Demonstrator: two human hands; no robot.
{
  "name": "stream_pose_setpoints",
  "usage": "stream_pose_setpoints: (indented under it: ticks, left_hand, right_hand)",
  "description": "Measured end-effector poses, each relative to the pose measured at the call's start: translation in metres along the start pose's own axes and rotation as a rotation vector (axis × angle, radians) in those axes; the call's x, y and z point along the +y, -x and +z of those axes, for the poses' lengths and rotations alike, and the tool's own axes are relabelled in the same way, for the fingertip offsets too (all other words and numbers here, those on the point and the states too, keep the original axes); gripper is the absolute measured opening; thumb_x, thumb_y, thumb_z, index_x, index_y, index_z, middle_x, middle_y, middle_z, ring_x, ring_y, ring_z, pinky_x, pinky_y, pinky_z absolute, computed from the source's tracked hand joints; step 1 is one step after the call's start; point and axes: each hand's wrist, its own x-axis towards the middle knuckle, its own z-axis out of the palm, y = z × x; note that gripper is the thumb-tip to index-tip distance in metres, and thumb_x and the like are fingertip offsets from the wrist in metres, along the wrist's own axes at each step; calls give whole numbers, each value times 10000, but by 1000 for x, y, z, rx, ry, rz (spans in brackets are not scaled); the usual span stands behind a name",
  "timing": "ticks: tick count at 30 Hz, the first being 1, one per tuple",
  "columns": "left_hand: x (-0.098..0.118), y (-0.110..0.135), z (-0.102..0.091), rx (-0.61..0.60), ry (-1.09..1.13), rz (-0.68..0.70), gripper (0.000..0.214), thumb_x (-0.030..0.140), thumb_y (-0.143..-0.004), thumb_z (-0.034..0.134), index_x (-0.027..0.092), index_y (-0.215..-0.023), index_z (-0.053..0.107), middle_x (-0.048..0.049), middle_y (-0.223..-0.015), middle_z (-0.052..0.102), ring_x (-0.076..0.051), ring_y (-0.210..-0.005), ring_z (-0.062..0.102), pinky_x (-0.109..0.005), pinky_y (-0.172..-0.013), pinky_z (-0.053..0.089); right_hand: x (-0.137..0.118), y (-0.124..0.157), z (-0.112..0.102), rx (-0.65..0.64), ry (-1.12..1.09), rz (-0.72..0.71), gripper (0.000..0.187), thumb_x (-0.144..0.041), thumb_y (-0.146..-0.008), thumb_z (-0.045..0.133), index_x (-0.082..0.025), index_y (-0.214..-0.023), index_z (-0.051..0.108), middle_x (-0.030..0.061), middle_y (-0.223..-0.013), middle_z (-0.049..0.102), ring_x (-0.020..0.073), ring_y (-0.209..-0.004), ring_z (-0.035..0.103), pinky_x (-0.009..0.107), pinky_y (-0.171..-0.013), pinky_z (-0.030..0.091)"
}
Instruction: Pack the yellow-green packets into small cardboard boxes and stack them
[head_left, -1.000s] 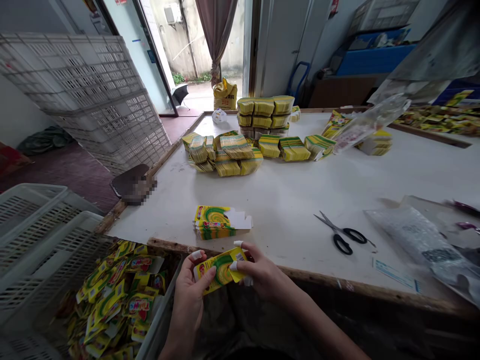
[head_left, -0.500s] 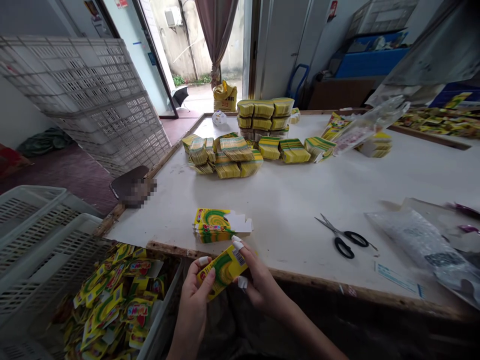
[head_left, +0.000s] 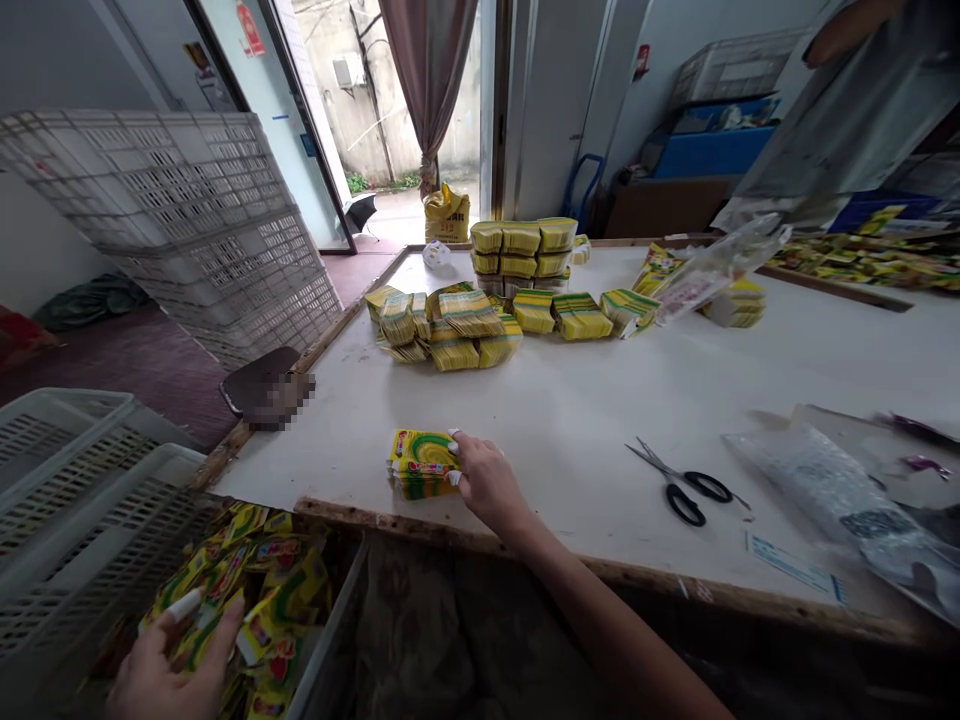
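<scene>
My right hand (head_left: 484, 482) is now resting against the right end of the stack (head_left: 418, 465) near the front of the table (head_left: 600, 390). Its fingers are bending over the stack's top and side. I cannot tell whether that grip is pinching the stack or only pressing on it.

A second ago both hands were holding one flat carton just off the table's front edge. That carton is no longer between them. It is most likely lying on top of the stack now, so that piece looks done.

My left hand (head_left: 169, 665) has dropped away low to the left. It is hovering open, fingers spread, over the loose cartons (head_left: 255, 590) in the crate (head_left: 334, 625), and it is grasping nothing yet. The two hands are now working well apart, with the table's wooden edge between them.

Further right, scissors (head_left: 686, 482) are lying flat on the table, well clear of my right hand. Beyond them, a clear bag (head_left: 840, 490) is sprawling beside a paper slip (head_left: 795, 558). Bundles (head_left: 469, 325) of the same cartons are sitting towards the far side of the table. White crates (head_left: 187, 220) are leaning at the left. At the top right, another person's arm (head_left: 847, 30) is showing above a plastic sheet.

Nothing is lying between either hand and what it is touching or reaching for.
</scene>
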Motion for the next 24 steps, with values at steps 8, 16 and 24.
stream_pose_setpoints:
  ticks: [8,16,24]
  left_hand:
    - [38,54,69,-340,274,-50,511,542,-602,765,223,-985,656,-64,-1018,714,-272,-938,672,-332,-774,552]
    - [73,108,121,-562,785,-104,604,541,-677,760,189,-1148,623,-99,-1058,702,-234,-927,656,-280,-739,536]
    - [113,131,116,-461,1261,-411,601,630,-683,683,291,-1178,636,-19,-1143,697,-258,-1169,577,-308,-930,515]
  right_hand:
    - [5,-4,13,10,-16,9,566,30,-695,548,-164,-1225,504,113,-1039,619,262,-959,566,399,-846,471]
    - [-8,15,1,64,-281,-27,557,25,-718,487,-188,-1231,443,27,-916,578,157,-803,588,263,-753,509]
    - [-50,69,11,-116,-821,-61,638,42,-609,456,-238,-1179,505,-19,-839,567,124,-705,544,200,-624,469]
